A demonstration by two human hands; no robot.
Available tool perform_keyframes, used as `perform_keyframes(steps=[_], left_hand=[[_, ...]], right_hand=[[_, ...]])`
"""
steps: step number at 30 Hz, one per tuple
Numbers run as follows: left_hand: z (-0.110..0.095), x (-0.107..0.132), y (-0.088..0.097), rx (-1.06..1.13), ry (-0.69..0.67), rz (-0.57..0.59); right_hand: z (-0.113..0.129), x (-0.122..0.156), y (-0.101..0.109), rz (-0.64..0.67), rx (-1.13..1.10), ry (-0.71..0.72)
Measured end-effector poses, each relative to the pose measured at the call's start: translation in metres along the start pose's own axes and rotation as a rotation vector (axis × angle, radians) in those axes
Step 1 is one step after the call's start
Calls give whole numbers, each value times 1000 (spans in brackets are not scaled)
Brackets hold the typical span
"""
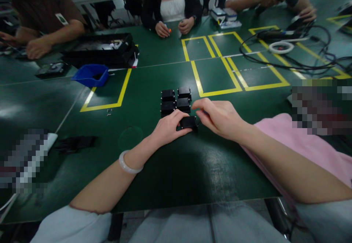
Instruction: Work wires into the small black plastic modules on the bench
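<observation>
On the green table (154, 169) in front of me, my left hand (167, 127) grips a small black box-shaped part (189, 122) with curled fingers. My right hand (218, 116) hovers just right of that part with fingertips pinched together near its upper edge; what they pinch is too small to make out. Directly behind it, several more black parts (176, 100) stand in a tight two-by-two block. A white bangle (128, 166) sits on my left wrist.
A blue bin (90, 75) and a black tray (101, 50) stand at the back left, with small screws (109, 112) near a yellow-taped square. Cables and a white tape roll (281, 47) lie at the back right. Other people's hands rest along the far edge. A pink cloth (302, 147) lies on the right.
</observation>
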State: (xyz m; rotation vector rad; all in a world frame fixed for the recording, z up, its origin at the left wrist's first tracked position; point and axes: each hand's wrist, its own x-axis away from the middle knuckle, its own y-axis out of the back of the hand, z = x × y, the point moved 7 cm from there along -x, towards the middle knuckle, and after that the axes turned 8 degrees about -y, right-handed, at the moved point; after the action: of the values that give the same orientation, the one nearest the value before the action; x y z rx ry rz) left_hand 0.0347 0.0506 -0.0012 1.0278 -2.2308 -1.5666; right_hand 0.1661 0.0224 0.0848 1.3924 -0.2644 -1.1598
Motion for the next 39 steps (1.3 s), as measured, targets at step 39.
perform_keyframes(steps=[39], left_hand=[[-1, 0, 1, 50, 13, -2]], right_hand=[[-4, -1, 1, -40, 1, -34]])
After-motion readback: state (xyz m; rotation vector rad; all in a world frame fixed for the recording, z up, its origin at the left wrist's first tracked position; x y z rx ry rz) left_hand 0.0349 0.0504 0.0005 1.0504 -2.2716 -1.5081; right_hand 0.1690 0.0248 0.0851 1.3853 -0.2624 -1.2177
